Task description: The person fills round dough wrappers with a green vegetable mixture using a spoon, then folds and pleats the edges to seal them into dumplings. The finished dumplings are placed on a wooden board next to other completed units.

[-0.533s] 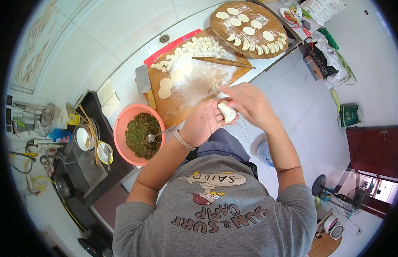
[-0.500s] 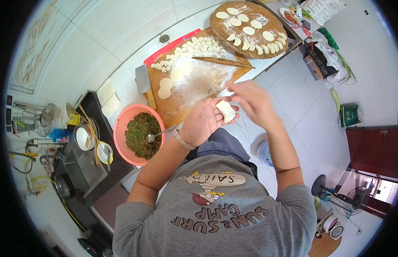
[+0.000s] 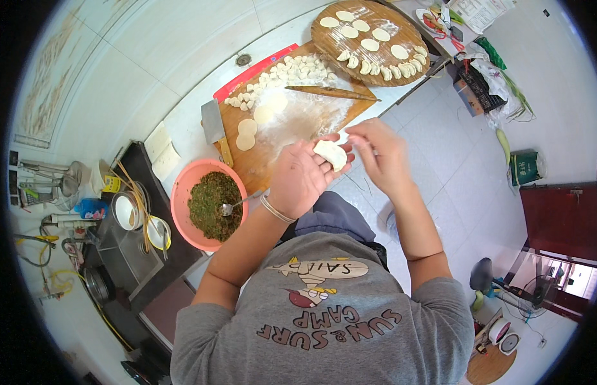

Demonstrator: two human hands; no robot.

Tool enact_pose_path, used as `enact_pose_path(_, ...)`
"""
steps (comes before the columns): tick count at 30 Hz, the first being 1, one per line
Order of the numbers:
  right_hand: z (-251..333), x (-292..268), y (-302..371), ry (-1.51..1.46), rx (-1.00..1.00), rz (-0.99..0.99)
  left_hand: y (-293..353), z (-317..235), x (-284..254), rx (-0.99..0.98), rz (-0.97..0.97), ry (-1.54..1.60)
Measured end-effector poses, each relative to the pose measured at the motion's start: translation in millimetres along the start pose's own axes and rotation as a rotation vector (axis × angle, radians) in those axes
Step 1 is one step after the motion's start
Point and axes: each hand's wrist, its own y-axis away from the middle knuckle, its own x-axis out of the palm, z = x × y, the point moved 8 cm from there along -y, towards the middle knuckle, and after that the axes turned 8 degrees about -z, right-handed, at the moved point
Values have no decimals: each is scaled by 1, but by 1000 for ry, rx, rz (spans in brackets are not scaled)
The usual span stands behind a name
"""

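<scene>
Lying across left fingers — dumpling | left: loosely apart | right fingers: just beside — pinch unclear

Dumpling underside hidden (left grip beneath).

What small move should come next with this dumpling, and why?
Perhaps the right hand should press along the edge of the dumpling: it lies folded on the left hand, the right is beside it, and its seal is too small to judge.

Dark lettering on gray T-shirt; pale characters on green bag.
</scene>
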Motion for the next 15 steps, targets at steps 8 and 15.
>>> enact_pose_path(8, -4, 14, 23, 158, 97, 159, -2, -10, 5, 61, 32, 173)
enact_pose_path(15, -12, 22, 30, 138, 202, 134, -2, -7, 4, 93, 1, 148)
